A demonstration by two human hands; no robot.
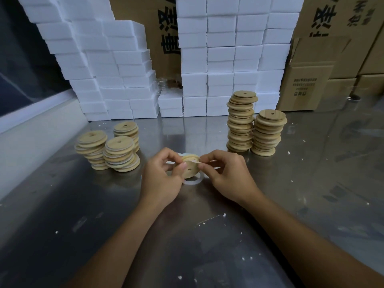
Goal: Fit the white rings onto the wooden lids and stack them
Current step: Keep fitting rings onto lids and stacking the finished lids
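Head view shows both hands, left hand [162, 173] and right hand [226, 173], pinching one wooden lid [190, 168] by its rim above the table's [311, 183] middle, face tilted toward the camera. The lid looks light and stiff. A white ring [192, 182], likely soft and stretchy, lies beneath.

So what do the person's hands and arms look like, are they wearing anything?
Nothing is worn that shows. The left hand and right hand are bare: no gloves, rings, watch or bracelets. Both forearms are bare too, with no sleeves as far as the picture's lower edge. The fingernails look short and unpainted.
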